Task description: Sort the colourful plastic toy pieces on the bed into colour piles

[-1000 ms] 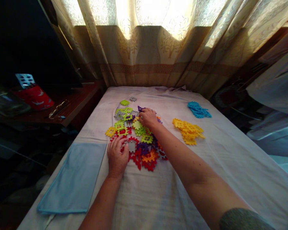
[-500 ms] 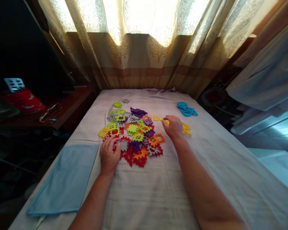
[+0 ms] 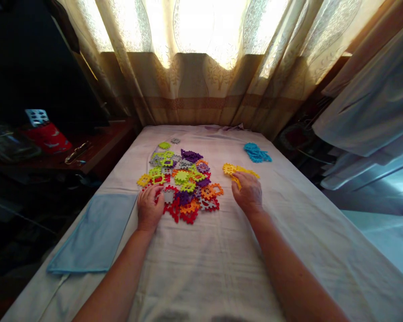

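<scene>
One mixed pile of toothed pieces (image 3: 181, 178) lies just right of the left hand (image 3: 150, 208); a careless sweep there could scatter its loose edge. The smaller yellow heap (image 3: 233, 170) sits at and beyond the fingertips of the right hand (image 3: 248, 193), where dragging could spread its overlapping pieces. The pile's undermost pieces are covered; right fingers hide part of the heap. Both hands curl loosely; whether either grips anything, I cannot tell.
</scene>
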The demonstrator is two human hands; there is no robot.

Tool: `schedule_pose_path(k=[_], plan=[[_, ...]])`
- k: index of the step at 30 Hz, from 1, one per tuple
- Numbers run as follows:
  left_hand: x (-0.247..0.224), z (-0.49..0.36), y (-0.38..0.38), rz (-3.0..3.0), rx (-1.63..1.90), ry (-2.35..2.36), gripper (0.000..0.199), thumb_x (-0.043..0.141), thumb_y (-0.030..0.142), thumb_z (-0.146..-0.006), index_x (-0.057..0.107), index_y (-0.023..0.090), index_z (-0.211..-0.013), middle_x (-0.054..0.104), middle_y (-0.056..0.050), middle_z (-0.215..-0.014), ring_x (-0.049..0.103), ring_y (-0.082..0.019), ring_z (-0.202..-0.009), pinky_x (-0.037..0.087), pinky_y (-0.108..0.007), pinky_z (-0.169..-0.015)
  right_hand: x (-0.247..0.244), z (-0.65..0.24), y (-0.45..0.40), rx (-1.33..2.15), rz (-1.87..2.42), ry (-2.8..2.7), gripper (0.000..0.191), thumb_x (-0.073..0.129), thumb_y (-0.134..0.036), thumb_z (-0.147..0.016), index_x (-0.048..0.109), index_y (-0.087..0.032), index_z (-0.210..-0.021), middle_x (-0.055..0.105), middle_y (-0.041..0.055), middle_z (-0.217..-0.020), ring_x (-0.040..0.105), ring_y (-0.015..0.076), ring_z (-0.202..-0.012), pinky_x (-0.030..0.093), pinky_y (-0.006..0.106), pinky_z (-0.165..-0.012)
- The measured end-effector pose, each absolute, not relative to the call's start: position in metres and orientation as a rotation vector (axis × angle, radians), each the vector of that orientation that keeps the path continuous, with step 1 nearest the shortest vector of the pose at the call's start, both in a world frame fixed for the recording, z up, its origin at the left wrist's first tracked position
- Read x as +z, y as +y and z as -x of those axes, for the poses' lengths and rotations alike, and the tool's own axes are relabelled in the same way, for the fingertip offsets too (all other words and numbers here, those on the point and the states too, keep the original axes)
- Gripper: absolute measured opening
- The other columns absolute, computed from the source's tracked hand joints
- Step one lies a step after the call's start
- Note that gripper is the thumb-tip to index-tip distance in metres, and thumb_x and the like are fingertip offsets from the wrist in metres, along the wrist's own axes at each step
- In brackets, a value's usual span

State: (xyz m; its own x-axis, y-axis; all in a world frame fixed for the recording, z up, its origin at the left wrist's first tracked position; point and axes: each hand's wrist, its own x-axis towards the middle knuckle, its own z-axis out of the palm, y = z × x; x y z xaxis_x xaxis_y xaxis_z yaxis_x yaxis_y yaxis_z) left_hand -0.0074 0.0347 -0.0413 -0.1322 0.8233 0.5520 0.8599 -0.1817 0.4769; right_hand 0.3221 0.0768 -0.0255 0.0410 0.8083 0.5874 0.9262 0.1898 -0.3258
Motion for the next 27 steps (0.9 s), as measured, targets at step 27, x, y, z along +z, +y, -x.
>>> schedule_pose_path(k=[27], plan=[[0.040,0.023,0.099,1.984,-0.439,-2.533,0.056,0.056,0.045,-0.085,0.053,0.020,-0.135,0.064,-0.010,-0.134,0.062,-0.028,-0.119,0.048,-0.035,-0.097,-0.052,-0.350,0.064,0.189,1.625,-1.165,0.040,0.049,-0.045,-0.077,0.075,-0.017,-0.088,0.071,0.0068,-0.071,0.063,0.0203,-0.064,0.050,0.032,-0.066]])
